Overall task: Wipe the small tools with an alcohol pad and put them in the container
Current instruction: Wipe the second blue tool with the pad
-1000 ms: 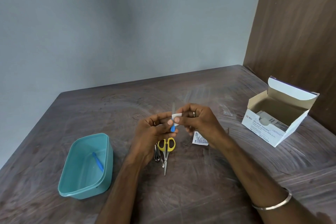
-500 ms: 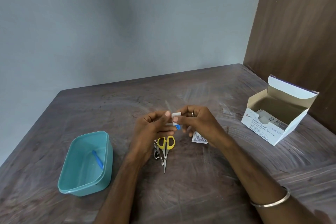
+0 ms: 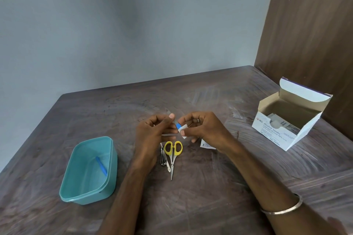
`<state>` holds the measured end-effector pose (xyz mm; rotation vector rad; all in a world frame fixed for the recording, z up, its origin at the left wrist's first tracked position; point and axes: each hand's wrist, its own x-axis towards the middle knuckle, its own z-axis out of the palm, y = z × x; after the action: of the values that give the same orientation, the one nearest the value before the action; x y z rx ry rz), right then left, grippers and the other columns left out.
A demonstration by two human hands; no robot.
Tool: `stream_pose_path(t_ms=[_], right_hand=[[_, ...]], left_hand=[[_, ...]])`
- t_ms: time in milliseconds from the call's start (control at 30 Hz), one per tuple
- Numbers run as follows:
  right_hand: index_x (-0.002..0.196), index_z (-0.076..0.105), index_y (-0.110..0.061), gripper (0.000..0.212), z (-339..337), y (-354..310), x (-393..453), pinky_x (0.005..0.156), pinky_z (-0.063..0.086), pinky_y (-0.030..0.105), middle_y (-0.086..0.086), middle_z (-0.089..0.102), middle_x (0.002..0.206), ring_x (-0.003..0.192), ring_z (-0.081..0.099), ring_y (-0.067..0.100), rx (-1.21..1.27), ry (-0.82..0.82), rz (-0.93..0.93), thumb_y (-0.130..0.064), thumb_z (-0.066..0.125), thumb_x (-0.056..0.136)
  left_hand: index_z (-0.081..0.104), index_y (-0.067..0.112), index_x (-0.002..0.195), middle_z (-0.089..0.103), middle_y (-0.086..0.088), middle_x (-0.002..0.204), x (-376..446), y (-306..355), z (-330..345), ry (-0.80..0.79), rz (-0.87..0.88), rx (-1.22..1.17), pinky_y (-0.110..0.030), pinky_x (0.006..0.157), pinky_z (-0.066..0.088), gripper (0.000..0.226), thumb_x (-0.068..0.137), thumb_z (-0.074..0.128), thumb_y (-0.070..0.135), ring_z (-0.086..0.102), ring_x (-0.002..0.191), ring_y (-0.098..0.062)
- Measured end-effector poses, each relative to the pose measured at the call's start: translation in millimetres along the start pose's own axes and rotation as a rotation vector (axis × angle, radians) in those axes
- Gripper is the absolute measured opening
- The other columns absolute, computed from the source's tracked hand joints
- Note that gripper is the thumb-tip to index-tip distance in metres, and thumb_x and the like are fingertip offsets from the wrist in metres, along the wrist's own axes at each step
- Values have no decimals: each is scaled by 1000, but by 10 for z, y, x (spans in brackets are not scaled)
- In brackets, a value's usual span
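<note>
Dark wooden desk (image 3: 210,187) against grey wall. Left hand (image 3: 152,133) pinches blue-handled tool (image 3: 178,125); right hand (image 3: 202,129) grips alcohol pad (image 3: 183,132) around it. Teal container (image 3: 76,196) lies down-left, nearer the left hand, long axis running away from the viewer.

Blue-handled tool (image 3: 178,126) in white pad (image 3: 183,132)

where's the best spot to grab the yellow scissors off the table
Probably by the yellow finger loops, coming from above at the far end. The scissors lie flat and closed, with the blades pointing toward the person. The loops are the widest part, while the metal tools crowd the left side of the blades. The right side is clear.
</note>
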<state>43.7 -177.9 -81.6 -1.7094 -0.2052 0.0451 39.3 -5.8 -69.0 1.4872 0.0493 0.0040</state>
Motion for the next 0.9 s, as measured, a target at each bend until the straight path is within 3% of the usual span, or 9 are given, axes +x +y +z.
stream_pose_path(t_ms=[133, 300, 533, 700, 900], right_hand=[[92, 74, -15, 21, 23, -5, -3, 56, 56, 34, 10, 77, 87, 74, 72, 26, 9, 19, -3, -10, 84, 75], [95, 74, -4, 20, 29, -12, -3, 57, 59, 35, 19, 75, 84, 67, 69, 25, 96, 27, -11, -6, 81, 76], [101, 75, -8, 29, -2, -11, 2, 69, 60, 28, 14, 77, 89, 75, 74, 22, 87, -14, -29, 5, 79, 75], [98, 75, -10, 27, -22, -45, -11, 66, 59, 24, 10, 77, 88, 74, 74, 18, 143, -18, 10, 6, 76, 76], [93, 74, -2, 12, -16, -57, -25, 71, 63, 35, 18, 73, 90, 78, 73, 27, 367, -57, 160, -1, 73, 82]], left_hand=[[69, -4, 98, 74, -21, 80, 15, -6, -19, 29, 27, -13, -29, 54, 58, 25, 84, 75, 16, 71, 62, -27], [67, -7, 97, 74, -21, 77, 35, -17, -25, 29, 35, -33, -28, 53, 56, 27, 84, 74, 15, 70, 59, -25], [70, 2, 92, 75, -20, 79, 51, -40, -67, 53, 42, -59, -29, 58, 58, 16, 86, 73, 16, 72, 67, -27], [68, 11, 92, 75, -17, 78, 48, -32, -82, 55, 50, -87, -30, 58, 58, 5, 88, 71, 14, 73, 68, -28], [67, 13, 88, 73, -11, 75, 60, -41, -118, 13, 52, -80, -29, 59, 57, 4, 90, 66, 10, 70, 70, -20]])
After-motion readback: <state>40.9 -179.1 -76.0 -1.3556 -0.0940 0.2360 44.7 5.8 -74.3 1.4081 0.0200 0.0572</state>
